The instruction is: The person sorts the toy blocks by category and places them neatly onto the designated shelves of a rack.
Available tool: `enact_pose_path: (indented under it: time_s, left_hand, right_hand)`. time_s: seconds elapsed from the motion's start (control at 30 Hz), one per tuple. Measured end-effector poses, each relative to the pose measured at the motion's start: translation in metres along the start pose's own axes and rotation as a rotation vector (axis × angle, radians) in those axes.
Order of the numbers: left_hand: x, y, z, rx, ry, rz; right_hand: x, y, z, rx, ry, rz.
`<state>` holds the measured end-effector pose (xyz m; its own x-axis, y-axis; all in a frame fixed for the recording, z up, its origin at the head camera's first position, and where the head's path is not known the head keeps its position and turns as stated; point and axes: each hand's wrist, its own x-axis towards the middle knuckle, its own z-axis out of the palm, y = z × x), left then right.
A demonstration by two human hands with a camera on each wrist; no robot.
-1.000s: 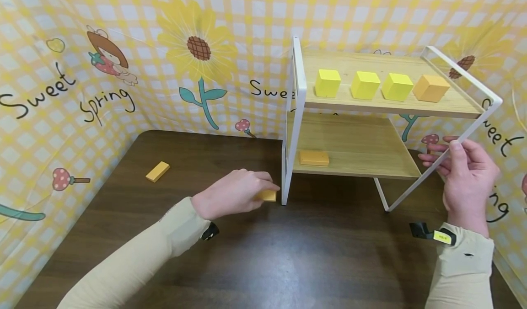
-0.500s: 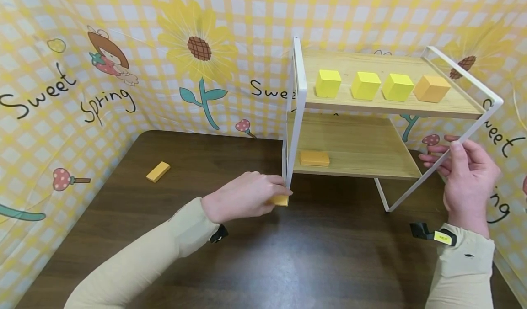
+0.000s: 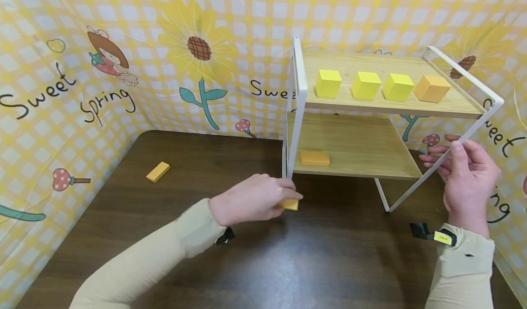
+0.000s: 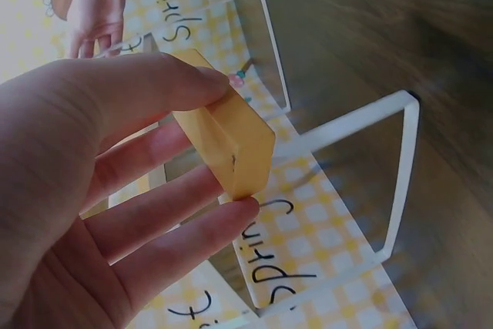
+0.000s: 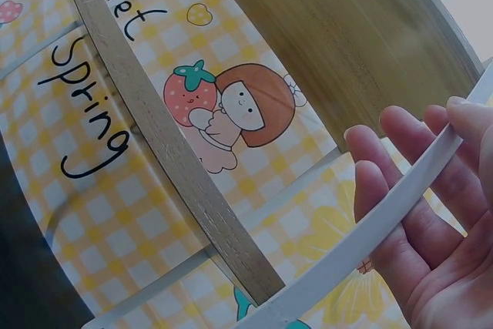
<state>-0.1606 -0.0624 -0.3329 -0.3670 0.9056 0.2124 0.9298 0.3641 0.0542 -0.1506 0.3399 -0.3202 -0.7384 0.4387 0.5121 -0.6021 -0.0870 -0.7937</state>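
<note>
My left hand (image 3: 257,198) pinches an orange rectangular block (image 4: 239,136) between thumb and fingers, close to the lower left leg of a two-tier shelf (image 3: 358,175). In the left wrist view the thumb lies on one face of the block and fingertips touch it from the other side. My right hand (image 3: 469,181) holds the white metal frame (image 5: 370,229) at the shelf's right side, thumb in front and fingers behind. A second orange block (image 3: 314,158) lies on the lower board's left end. Three yellow cubes (image 3: 366,86) and one orange cube (image 3: 431,88) stand in a row on top.
Another orange rectangular block (image 3: 158,172) lies on the dark wooden table (image 3: 230,272) at the left. A yellow checked cloth (image 3: 144,62) with printed flowers and lettering hangs behind and at the sides.
My left hand has moved rightward and slightly nearer with the block, from left of the shelf's leg to in front of it. My right hand and the shelf have stayed put.
</note>
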Motion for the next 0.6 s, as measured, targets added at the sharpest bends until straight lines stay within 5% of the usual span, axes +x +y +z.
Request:
enact_pose_path:
  time_s: [0.6]
  left_hand:
    - [0.022, 0.013, 0.002, -0.017, 0.007, 0.043]
  right_hand:
    - [0.000, 0.001, -0.001, 0.043, 0.002, 0.005]
